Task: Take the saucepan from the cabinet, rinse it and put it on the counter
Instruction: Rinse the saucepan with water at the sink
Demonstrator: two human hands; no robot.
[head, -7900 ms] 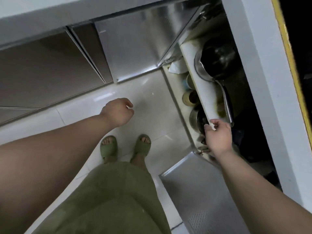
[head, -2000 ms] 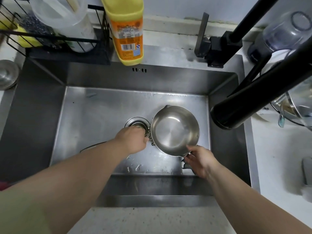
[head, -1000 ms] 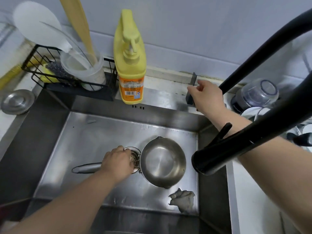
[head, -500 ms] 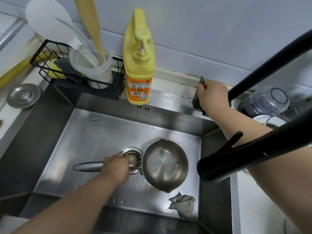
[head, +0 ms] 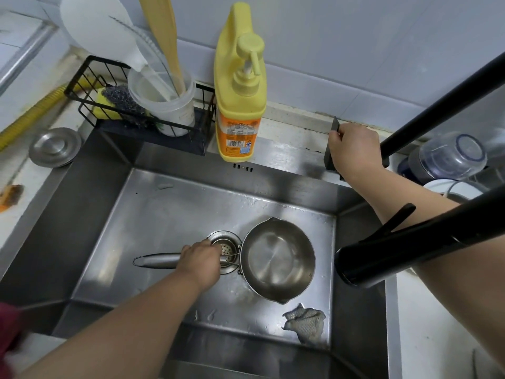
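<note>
A steel saucepan (head: 277, 259) sits in the steel sink (head: 175, 206), its bowl right of the drain (head: 224, 243) and its long handle pointing left. My left hand (head: 200, 259) is closed around that handle near the bowl. My right hand (head: 352, 149) grips the black faucet lever (head: 331, 143) at the sink's back right corner. The black faucet spout (head: 382, 258) hangs just right of the pan. No water shows.
A yellow soap bottle (head: 240, 105) stands on the back ledge. A wire rack (head: 114, 105) holds a scourer and a utensil cup. A grey rag (head: 304, 321) lies in the sink's front right corner. A drain lid (head: 54, 146) rests on the left counter.
Within the last seconds the saucepan came from the cabinet into the sink. My right hand left the pan's rim, rose to the faucet lever and closed on it. My left hand stays on the handle.
</note>
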